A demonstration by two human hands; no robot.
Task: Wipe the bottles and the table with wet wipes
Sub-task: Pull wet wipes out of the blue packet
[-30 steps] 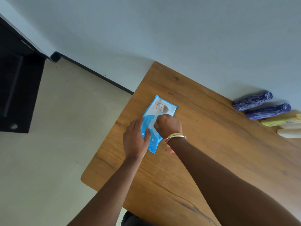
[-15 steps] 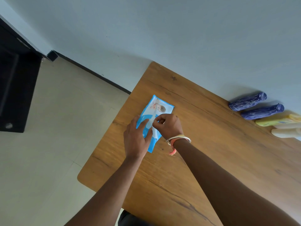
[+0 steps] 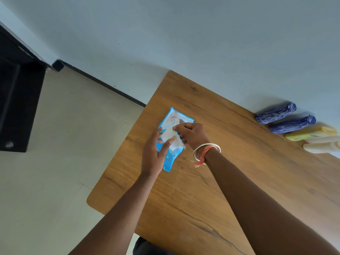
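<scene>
A blue wet-wipe packet (image 3: 170,159) lies flat near the left edge of the wooden table (image 3: 230,181). My left hand (image 3: 153,153) rests on it with straight fingers and holds it down. My right hand (image 3: 192,134) pinches a white wipe (image 3: 171,136) that is partly drawn out of the packet's opening. Two dark blue bottles (image 3: 276,113) (image 3: 292,124), a yellow bottle (image 3: 311,134) and a white bottle (image 3: 322,145) lie on their sides in a row by the wall at the table's far right.
The table stands against a pale wall (image 3: 184,34). A tiled floor (image 3: 55,162) lies to its left, with a black cabinet (image 3: 16,107) at the far left edge. The table's rounded near-left corner (image 3: 90,201) is close to my left forearm.
My right hand has gone from pressing on the packet to pinching a wipe and lifting it out. My left hand has stayed on the packet.
</scene>
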